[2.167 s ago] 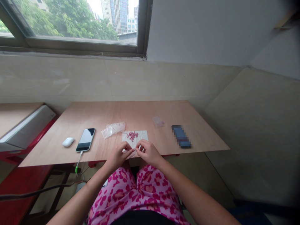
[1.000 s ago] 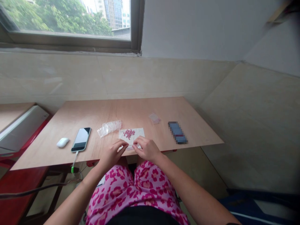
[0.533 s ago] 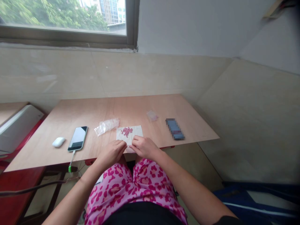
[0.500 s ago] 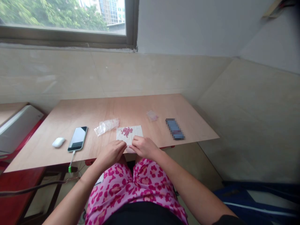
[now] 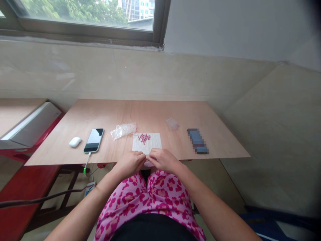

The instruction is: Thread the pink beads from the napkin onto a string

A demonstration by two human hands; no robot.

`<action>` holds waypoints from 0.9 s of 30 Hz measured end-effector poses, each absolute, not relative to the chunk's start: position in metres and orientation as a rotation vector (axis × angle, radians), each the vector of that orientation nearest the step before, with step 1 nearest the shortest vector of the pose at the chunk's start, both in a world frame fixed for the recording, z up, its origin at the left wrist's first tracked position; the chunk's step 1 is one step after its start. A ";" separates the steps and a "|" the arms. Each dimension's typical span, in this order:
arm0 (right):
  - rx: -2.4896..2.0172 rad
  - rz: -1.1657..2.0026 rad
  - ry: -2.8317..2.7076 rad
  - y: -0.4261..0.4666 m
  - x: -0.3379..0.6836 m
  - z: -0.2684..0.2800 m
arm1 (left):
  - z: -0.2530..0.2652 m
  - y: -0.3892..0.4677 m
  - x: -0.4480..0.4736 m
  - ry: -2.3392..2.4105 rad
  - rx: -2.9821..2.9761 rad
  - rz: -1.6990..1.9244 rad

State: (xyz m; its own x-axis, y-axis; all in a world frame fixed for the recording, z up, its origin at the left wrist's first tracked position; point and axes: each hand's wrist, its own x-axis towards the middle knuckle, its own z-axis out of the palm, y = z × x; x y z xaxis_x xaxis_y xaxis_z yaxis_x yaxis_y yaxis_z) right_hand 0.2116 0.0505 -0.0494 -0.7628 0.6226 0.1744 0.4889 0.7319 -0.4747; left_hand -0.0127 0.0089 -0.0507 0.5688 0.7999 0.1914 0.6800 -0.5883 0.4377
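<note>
My left hand (image 5: 133, 162) and my right hand (image 5: 162, 158) meet at the table's front edge, fingertips pinched close together. Between and just below them shows a small pinkish, see-through piece that looks like a plastic bag (image 5: 148, 164), mostly hidden by the fingers. Just beyond the hands a white paper napkin (image 5: 152, 144) lies flat on the table. Small pink beads (image 5: 144, 138) are gathered in a loose cluster on its far left part.
On the wooden table (image 5: 140, 113) lie clear plastic bags (image 5: 123, 131), a small clear bag (image 5: 172, 123), a phone (image 5: 94, 140) with a charging cable, a white earbud case (image 5: 75, 142) and a blurred-out dark device (image 5: 198, 141). A tiled wall stands behind.
The view has shifted, so the table and its things appear farther right. Both hands keep their pinch at the table edge, and the beads stay on the napkin.
</note>
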 end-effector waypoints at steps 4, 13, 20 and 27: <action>-0.851 0.799 -2.483 0.053 0.211 -0.050 | -0.050 0.010 -0.015 1.272 2.386 0.521; -1.006 1.602 -1.712 0.064 0.212 -0.048 | -0.049 0.021 -0.026 1.340 2.009 0.669; -1.261 1.240 -1.322 0.156 0.268 -0.040 | -0.060 0.048 -0.061 1.620 2.049 0.790; -1.652 0.833 -1.399 0.245 0.302 -0.045 | -0.064 0.114 -0.118 2.006 2.188 0.625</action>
